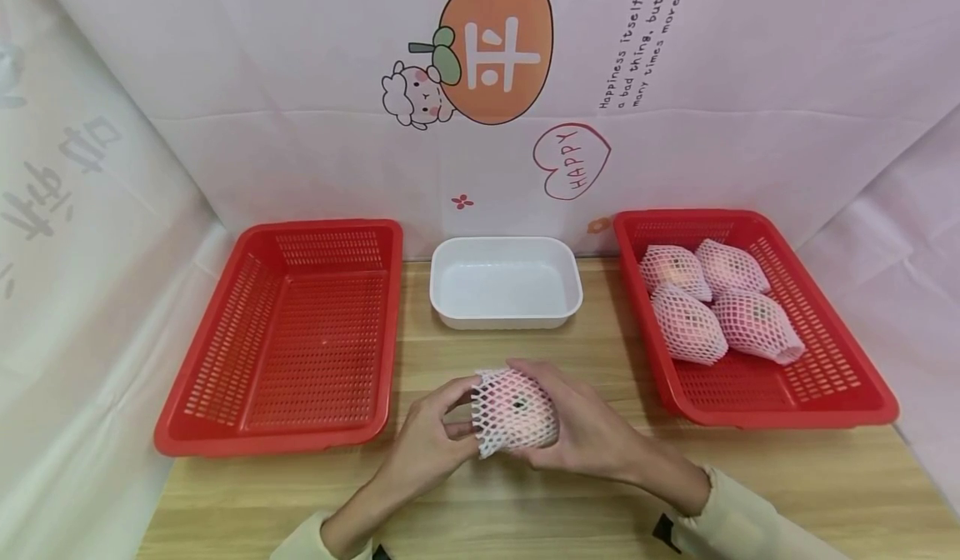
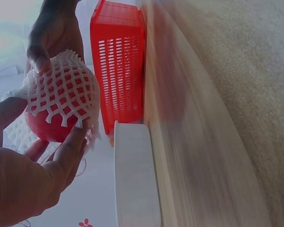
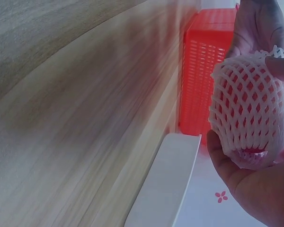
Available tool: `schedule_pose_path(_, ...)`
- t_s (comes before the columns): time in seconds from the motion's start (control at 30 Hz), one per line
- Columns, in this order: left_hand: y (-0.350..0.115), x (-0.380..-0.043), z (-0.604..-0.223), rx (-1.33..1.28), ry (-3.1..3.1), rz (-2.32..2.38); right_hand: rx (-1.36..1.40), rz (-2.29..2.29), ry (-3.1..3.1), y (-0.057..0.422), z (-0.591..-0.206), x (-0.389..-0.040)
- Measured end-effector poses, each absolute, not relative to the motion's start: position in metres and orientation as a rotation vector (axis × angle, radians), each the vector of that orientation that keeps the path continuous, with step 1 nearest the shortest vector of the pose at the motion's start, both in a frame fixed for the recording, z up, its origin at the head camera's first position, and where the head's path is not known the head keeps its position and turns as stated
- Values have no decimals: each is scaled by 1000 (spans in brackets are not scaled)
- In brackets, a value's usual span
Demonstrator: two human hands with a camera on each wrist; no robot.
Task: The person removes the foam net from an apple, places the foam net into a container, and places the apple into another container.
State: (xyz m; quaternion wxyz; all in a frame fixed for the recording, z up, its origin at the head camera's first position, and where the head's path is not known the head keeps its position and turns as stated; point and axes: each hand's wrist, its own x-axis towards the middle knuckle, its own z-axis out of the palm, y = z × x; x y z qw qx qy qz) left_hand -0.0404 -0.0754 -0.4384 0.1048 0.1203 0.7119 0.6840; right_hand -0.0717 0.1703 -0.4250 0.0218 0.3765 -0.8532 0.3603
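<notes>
One red fruit (image 2: pixel 48 126) up over the near part of the table (image 1: pixel 517 518), in between two hands, with one white foam net (image 1: pixel 491 406) around most of it. Four more fruits in nets (image 1: pixel 757 320), all close together in the right red basket (image 1: pixel 783 417). Two red baskets in all, counting the left red basket (image 1: pixel 322 352). One white tray (image 1: pixel 506 289) between them.

From the head: both baskets, plus the cloth (image 1: pixel 300 60) behind, with one big orange fruit drawing (image 1: pixel 495 2), one little sheep (image 1: pixel 420 97) and one red heart (image 1: pixel 573 160). From the left wrist: only one basket, and bare red skin poking out past the zigzag edge of the net. From the right wrist: net nearly all over, with a bit of red peeking out near one end. Hard to tell what kind of fruit.

Left hand (image 1: pixel 433 442) curled around the net's edge, thumb on one side and fingers on the other. Right hand (image 1: pixel 592 431) wrapped around the fruit's other side. Both hands turned in to face each other, both arms reaching in from the near side in pale sleeves (image 1: pixel 750 518).
</notes>
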Motion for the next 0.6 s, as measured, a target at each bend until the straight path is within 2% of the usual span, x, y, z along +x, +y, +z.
schedule_pose_path(0.6,-72,-43,-439,452,2138,1870,1125,1111,-2688,164,-424,-68)
